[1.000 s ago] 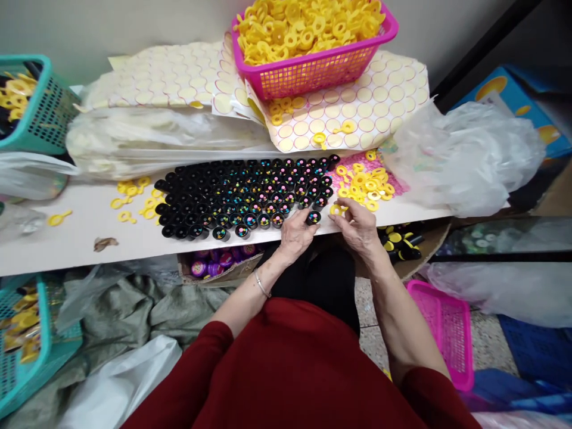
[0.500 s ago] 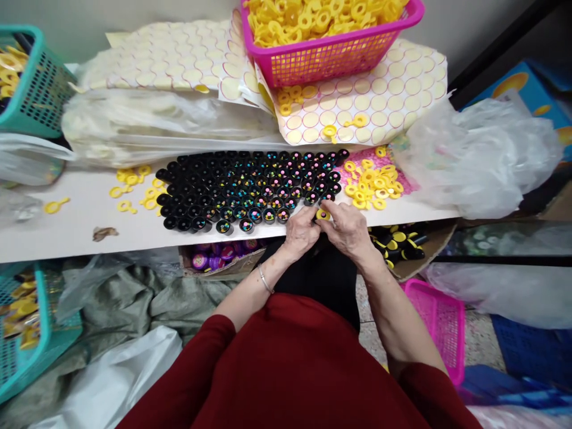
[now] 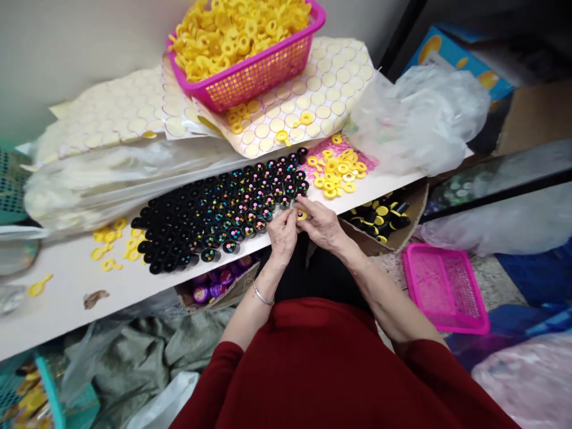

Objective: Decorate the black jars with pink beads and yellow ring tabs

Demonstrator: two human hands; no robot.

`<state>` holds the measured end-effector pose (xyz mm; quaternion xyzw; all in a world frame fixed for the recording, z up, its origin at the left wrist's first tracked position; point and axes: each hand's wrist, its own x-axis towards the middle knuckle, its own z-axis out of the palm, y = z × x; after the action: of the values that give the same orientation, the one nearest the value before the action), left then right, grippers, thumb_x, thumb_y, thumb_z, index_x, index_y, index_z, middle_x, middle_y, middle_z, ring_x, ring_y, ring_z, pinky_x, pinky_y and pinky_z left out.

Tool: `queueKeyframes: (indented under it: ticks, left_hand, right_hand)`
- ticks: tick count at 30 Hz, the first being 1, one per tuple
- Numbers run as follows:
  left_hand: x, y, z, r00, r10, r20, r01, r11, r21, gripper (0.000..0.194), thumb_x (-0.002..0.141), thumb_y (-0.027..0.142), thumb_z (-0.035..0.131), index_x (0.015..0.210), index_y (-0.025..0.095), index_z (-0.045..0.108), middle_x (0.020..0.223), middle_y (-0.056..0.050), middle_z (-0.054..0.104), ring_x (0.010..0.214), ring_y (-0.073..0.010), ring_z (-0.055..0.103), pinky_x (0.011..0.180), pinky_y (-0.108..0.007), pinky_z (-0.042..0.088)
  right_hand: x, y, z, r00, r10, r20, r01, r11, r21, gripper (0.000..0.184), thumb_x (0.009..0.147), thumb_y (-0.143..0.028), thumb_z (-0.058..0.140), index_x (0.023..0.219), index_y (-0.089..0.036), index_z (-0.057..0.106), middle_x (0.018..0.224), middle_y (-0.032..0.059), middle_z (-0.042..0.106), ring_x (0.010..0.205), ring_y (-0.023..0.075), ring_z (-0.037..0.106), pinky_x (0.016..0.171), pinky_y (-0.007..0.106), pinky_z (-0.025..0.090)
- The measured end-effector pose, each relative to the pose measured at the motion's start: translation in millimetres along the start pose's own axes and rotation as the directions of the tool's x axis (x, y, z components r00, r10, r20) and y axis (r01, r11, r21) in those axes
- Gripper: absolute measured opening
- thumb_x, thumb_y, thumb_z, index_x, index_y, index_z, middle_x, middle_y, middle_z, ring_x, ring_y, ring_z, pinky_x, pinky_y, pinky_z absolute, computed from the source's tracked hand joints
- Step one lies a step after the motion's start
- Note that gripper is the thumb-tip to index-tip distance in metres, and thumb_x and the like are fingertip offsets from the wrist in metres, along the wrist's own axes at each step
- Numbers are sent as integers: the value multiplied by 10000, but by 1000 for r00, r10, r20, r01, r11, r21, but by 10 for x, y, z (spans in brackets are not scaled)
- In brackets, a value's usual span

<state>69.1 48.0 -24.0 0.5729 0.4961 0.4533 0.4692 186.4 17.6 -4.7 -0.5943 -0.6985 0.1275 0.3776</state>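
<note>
My left hand [image 3: 283, 233] and my right hand [image 3: 320, 223] meet at the front edge of a white table [image 3: 80, 280]. Between their fingertips is a small black tube with a yellow ring cap [image 3: 301, 214]; both hands pinch it. Just beyond them lies a packed block of black tubes [image 3: 214, 211], many with coloured beads showing inside. A loose pile of yellow ring caps [image 3: 336, 171] lies to the right of the block, close to my right hand.
A pink basket [image 3: 250, 74] heaped with yellow caps stands on sticker sheets [image 3: 313, 101] at the back. Below the table sit a box of capped tubes [image 3: 379, 217], an empty pink basket [image 3: 444, 289], plastic bags [image 3: 420, 116] and a teal basket [image 3: 13, 185].
My right hand brought a yellow cap from the pile over to the tube in my left hand. The camera has since swung, tilting the view.
</note>
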Motion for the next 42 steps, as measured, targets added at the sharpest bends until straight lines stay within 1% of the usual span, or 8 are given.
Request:
queueKeyframes:
  ticks: [3, 6, 11, 19, 24, 32, 38, 42]
  left_hand:
    - [11, 11, 13, 1000, -1, -6, 1, 1000, 22, 281, 829, 395, 548, 795, 166, 706, 745, -24, 664, 716, -120, 603, 674, -231, 486]
    - [13, 19, 10, 1000, 13, -19, -12, 998, 63, 279, 836, 388, 537, 772, 173, 702, 699, -14, 652, 701, -117, 601, 679, -232, 481]
    - [24, 21, -9, 1000, 26, -3, -26, 995, 91, 290, 843, 391, 518, 764, 172, 692, 652, -9, 628, 675, -115, 596, 626, -219, 466]
    - [59, 69, 1, 999, -36, 28, 36, 999, 0, 292, 825, 399, 538, 695, 162, 648, 657, 10, 592, 508, -66, 501, 492, -197, 417]
    - [61, 47, 44, 997, -72, 19, 73, 997, -30, 308, 803, 437, 573, 688, 160, 641, 602, 22, 564, 507, -70, 518, 509, -199, 434]
    - [45, 138, 52, 932, -337, 130, 359, 907, -222, 296, 773, 415, 607, 791, 128, 671, 441, 40, 535, 378, -76, 493, 400, -184, 384]
    - [59, 149, 74, 958, -278, 71, 287, 932, -222, 218, 761, 358, 605, 743, 149, 664, 500, 38, 572, 393, -71, 501, 384, -174, 386]
    - [49, 188, 91, 955, -293, 43, 293, 920, -260, 189, 758, 324, 591, 691, 154, 640, 437, 53, 518, 362, -71, 462, 373, -179, 367]
  right_hand:
    - [-92, -63, 31, 984, 83, -157, -56, 984, 169, 379, 825, -270, 528, 1195, -189, 542, 1089, 101, 637, 749, 156, 582, 671, 299, 500]
    - [-180, -134, 92, 886, 325, -330, -212, 918, 336, 211, 797, -357, 586, 908, -181, 618, 900, 62, 621, 593, 112, 501, 566, 273, 453]
    - [-118, -152, 248, 736, 654, -175, -428, 649, 629, 346, 783, -509, 553, 743, -172, 623, 647, -1, 565, 590, 121, 484, 545, 248, 415]
    - [46, -88, 294, 695, 695, -183, -495, 648, 578, 395, 735, -514, 593, 554, -163, 587, 624, 4, 567, 622, 124, 495, 571, 242, 396]
    - [14, -168, 307, 657, 743, -130, -510, 564, 649, 415, 734, -561, 593, 588, -173, 591, 465, -27, 484, 453, 107, 437, 418, 237, 338]
    - [17, -210, 255, 592, 806, -5, -559, 415, 717, 401, 660, -546, 685, 705, -156, 607, 399, -66, 467, 314, 71, 378, 317, 211, 294]
    - [43, -222, 294, 615, 787, -51, -555, 478, 681, 356, 701, -520, 631, 647, -176, 557, 459, -57, 475, 367, 76, 409, 343, 214, 333]
    - [100, -273, 307, 591, 807, 3, -554, 403, 728, 389, 714, -556, 585, 598, -189, 526, 434, -55, 436, 383, 92, 400, 346, 229, 312]
